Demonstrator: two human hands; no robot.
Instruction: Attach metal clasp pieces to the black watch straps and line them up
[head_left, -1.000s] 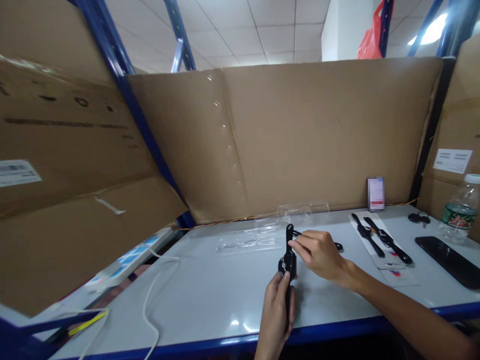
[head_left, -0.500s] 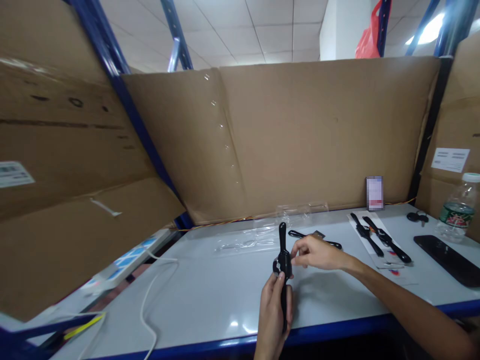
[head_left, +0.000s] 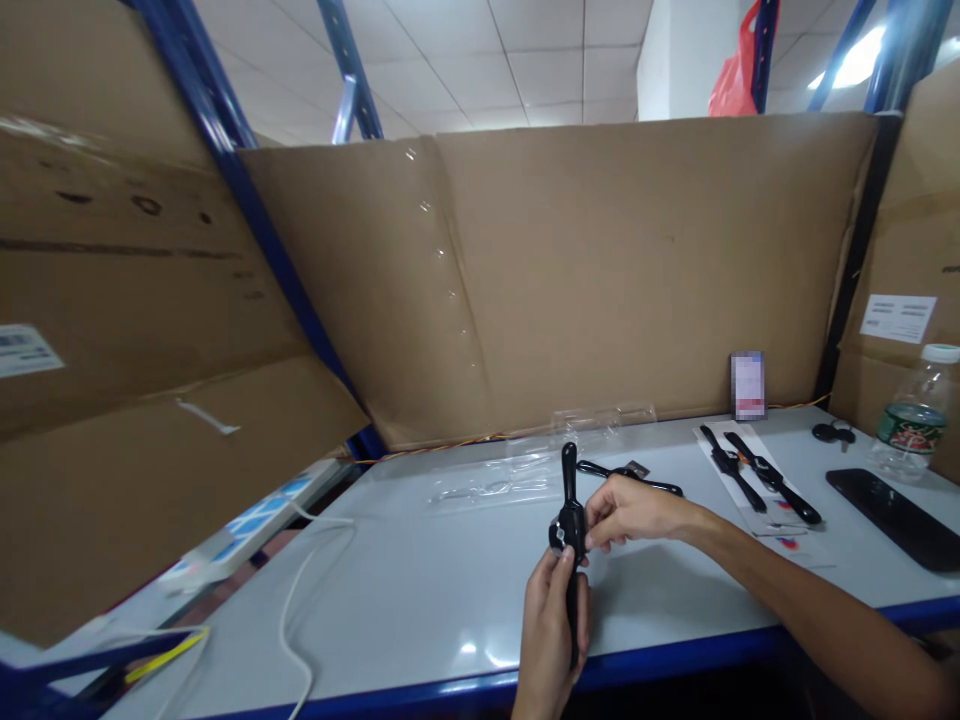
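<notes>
A black spokeshave (head_left: 571, 517) stands nearly upright above the front part of the table, one handle pointing up. My left hand (head_left: 551, 610) is closed around its lower handle, with the thumb on the body near a round metal part. At the right edge of the body, my right hand (head_left: 626, 510) is closed, fingertips pinched against the tool. What exactly lies between those fingertips is hidden. Behind my right hand lies another black spokeshave (head_left: 664, 488), partly covered by it, with a small dark flat piece (head_left: 637, 468) beside it.
Two more spokeshaves (head_left: 733, 468) lie on white cards at the right. Beyond them are a black phone (head_left: 892, 515), keys (head_left: 832, 432) and a water bottle (head_left: 911, 415). Clear plastic packaging (head_left: 499, 478) lies toward the back. A power strip (head_left: 262, 515) and white cable (head_left: 289, 600) run along the left.
The spokeshave and both hands have shifted very slightly right. My right fingertips sit a little lower along the tool's side. The left grip is unchanged.
</notes>
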